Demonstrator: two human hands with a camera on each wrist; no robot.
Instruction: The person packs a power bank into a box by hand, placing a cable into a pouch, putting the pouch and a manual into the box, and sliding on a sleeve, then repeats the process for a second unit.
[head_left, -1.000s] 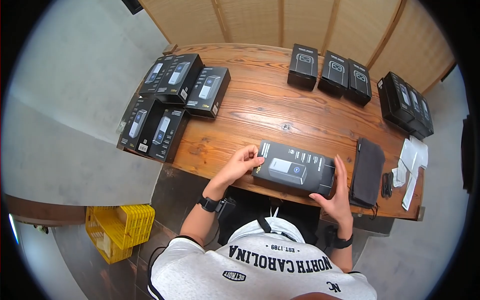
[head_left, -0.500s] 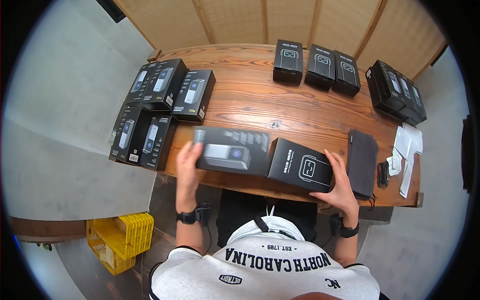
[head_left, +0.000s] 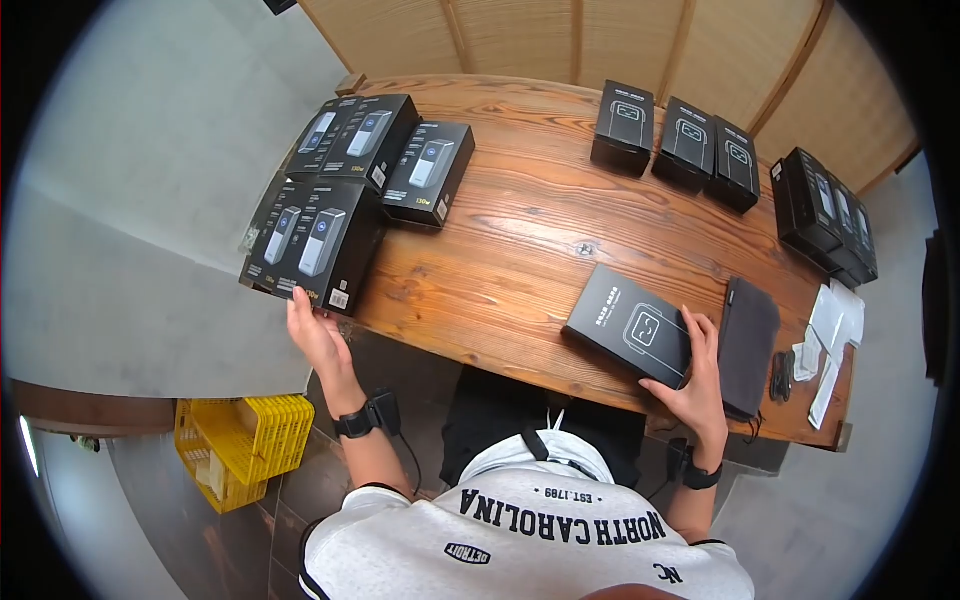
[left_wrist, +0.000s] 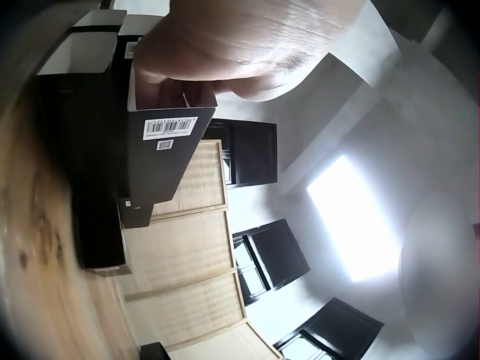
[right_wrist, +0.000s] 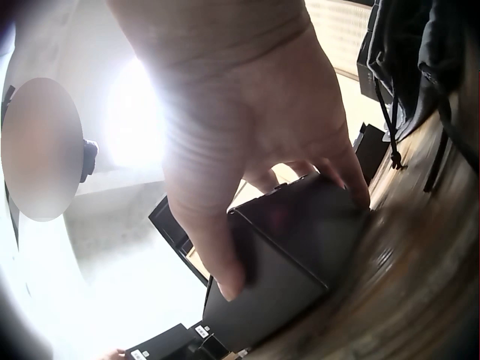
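Note:
At the table's left end my left hand pinches the lower edge of a black printed box sleeve with a silver device pictured on it. The sleeve stands against the other printed boxes there. In the left wrist view its end is open, with a finger inside above the barcode label. My right hand grips the right end of a plain black box with a line-drawn smiling face, lying near the front edge. Thumb and fingers span its two sides, as the right wrist view shows on the black box.
More printed boxes stand behind the sleeve. Several black boxes line the back right, beside printed boxes. A dark drawstring pouch, a coiled cable and white wrappers lie at right. Yellow crates stand on the floor.
My left hand has drawn the printed sleeve off the black box and carried it left to the boxes there. My right hand has kept hold of the black box near the front edge.

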